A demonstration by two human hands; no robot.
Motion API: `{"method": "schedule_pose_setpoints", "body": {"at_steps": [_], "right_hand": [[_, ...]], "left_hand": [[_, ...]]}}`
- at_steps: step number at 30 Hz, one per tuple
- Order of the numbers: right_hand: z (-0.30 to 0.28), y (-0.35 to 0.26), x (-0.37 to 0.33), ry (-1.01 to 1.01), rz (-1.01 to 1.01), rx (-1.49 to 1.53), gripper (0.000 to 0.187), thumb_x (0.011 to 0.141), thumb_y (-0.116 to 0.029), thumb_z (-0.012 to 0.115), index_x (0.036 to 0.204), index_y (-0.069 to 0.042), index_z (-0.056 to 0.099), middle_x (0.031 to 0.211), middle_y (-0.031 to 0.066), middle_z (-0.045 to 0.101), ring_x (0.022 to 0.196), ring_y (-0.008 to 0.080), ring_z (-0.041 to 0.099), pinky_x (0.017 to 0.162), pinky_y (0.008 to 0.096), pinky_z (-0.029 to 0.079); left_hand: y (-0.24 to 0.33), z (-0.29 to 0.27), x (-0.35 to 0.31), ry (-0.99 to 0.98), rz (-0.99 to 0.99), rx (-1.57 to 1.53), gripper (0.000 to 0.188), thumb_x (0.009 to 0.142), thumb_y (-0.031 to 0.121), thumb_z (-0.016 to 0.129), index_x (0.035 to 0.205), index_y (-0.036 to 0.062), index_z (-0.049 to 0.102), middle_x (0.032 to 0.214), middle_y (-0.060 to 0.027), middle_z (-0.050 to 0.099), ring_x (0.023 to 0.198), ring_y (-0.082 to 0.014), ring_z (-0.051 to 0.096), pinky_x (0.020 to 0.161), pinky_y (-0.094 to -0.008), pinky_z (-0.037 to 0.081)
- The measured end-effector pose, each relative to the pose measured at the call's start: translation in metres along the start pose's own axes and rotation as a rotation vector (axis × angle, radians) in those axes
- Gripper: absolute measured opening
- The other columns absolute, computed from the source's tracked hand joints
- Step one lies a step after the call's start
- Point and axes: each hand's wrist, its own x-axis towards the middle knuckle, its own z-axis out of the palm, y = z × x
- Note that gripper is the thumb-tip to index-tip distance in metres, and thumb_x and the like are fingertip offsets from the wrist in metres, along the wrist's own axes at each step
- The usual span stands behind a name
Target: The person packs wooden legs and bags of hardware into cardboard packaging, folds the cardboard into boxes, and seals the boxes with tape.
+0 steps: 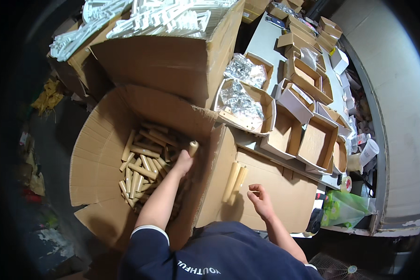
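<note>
Inside a large open cardboard box [91,161] lies a heap of short round wooden pegs [142,170]. My left hand [184,163] reaches into that box, its fingers closed on one wooden peg [193,148] that sticks up past the hand, near the box's right wall. Two longer-looking wooden pegs [235,182] rest side by side on a flat cardboard sheet [280,191] to the right. Over the sheet, just right of this pair, my right hand [260,199] hovers with curled fingers, thumb and forefinger slightly apart and nothing visible between them.
Behind the peg box stands a cardboard box [149,67] piled with white plastic parts [168,21]. Trays [266,116] with clear bags and wooden pieces line the grey table [261,42]. A green plastic bag [343,207] hangs at the right; a fan [345,268] stands lower right.
</note>
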Motion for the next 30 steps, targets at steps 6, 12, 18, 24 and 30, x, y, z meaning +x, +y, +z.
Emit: {"method": "schedule_pose_setpoints", "body": {"at_steps": [6,12,18,24,30], "right_hand": [[-0.02,-0.045,-0.031,-0.222,-0.152,0.261,0.034,0.085,-0.014,0.061,0.115,-0.005,0.048,0.104,0.0058,0.053,0.095,0.0152,0.052,0.086,0.03,0.043],[-0.015,-0.064,-0.042,-0.535,-0.165,0.871,0.045,0.087,-0.01,0.057,0.125,-0.007,0.034,0.104,0.0086,0.052,0.091,0.0192,0.056,0.079,0.0332,0.047],[-0.019,0.044,0.032,-0.219,0.206,0.648,0.054,0.087,-0.01,0.056,0.132,-0.007,0.026,0.119,0.0132,0.048,0.096,0.0183,0.055,0.077,0.0313,0.049],[-0.029,0.054,0.048,-0.267,0.054,0.585,0.05,0.09,-0.018,0.051,0.135,-0.01,0.029,0.12,0.014,0.046,0.107,0.0215,0.049,0.083,0.0337,0.046],[-0.12,0.042,0.059,-0.117,0.147,0.75,0.018,0.091,-0.019,0.051,0.106,-0.01,0.049,0.084,-0.001,0.054,0.073,0.008,0.051,0.064,0.0237,0.043]], "left_hand": [[0.252,-0.032,-0.056,-0.355,-0.051,-0.548,0.035,0.073,0.013,0.073,0.1,-0.0033,0.057,0.09,-0.0083,0.062,0.078,-0.0123,0.06,0.072,-0.0268,0.05],[0.26,0.072,-0.098,-0.572,-0.052,-0.078,0.046,0.077,0.013,0.07,0.114,0.0005,0.048,0.098,-0.0077,0.059,0.08,-0.0136,0.059,0.07,-0.0293,0.051],[0.217,0.11,-0.107,-0.353,-0.32,-0.182,0.051,0.082,0.011,0.063,0.123,0.0047,0.032,0.1,-0.0084,0.055,0.089,-0.0147,0.055,0.075,-0.0289,0.049],[0.176,0.147,-0.135,-0.466,-0.132,-0.107,0.041,0.077,-0.001,0.056,0.115,0.0059,0.043,0.112,-0.0093,0.053,0.106,-0.0204,0.051,0.085,-0.0317,0.044],[0.171,0.18,-0.123,-0.584,0.854,0.533,0.026,0.067,0.005,0.06,0.091,0.0143,0.063,0.115,-0.0068,0.053,0.107,-0.0298,0.046,0.092,-0.0423,0.037]]}}
